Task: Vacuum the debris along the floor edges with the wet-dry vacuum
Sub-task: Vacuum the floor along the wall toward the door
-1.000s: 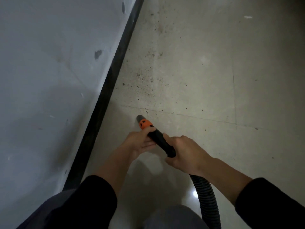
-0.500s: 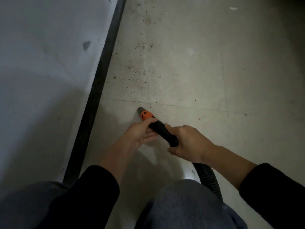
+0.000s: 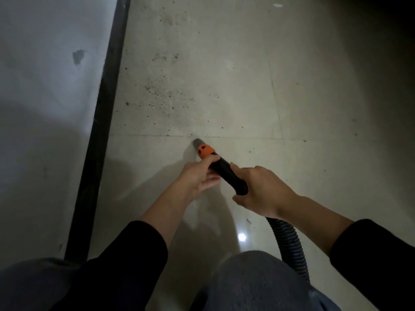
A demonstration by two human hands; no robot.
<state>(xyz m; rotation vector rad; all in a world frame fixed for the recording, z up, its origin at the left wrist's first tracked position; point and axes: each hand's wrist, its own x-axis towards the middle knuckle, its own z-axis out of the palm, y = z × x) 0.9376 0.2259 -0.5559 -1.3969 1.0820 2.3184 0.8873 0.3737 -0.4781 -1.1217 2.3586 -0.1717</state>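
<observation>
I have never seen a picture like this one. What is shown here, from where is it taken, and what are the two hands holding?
The picture comes from a camera worn on a person's head, looking down at their arms. The left hand and the right hand both grip a black vacuum nozzle with an orange collar; its grey tip points at the pale tiled floor. A ribbed hose runs back from the right hand. Dark specks of debris lie ahead of the tip, near the black baseboard below the wall on the left.
</observation>
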